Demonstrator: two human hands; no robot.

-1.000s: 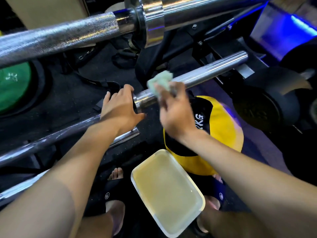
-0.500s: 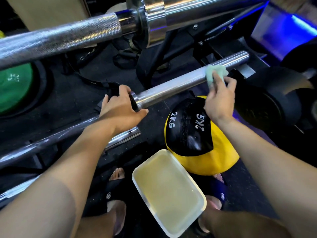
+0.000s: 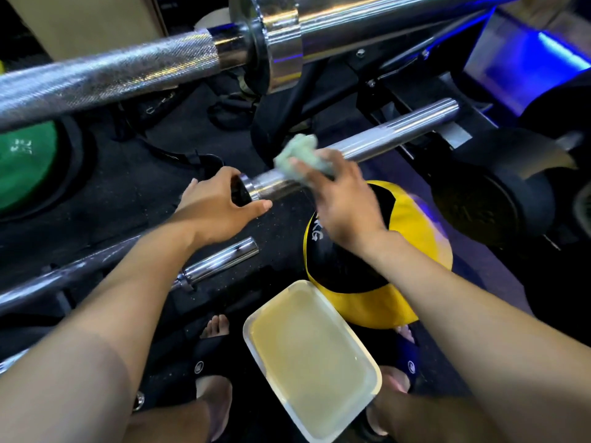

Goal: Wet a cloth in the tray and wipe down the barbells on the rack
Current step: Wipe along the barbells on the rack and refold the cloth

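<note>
White tray [image 3: 377, 377] — yellowish liquid inside, right hand [image 3: 343, 203] gripping cloth [image 3: 299, 155]

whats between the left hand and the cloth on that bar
In the head view, only the bare chrome barbell sleeve runs between the left hand and the green cloth.

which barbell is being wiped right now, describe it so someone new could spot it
Start from the thick knurled top barbell across the upper frame and drop to the middle barbell below it. Its smooth sleeve runs toward the upper right. Unlike the short lower bar, it has the green cloth pressed on it by the right hand.
</note>
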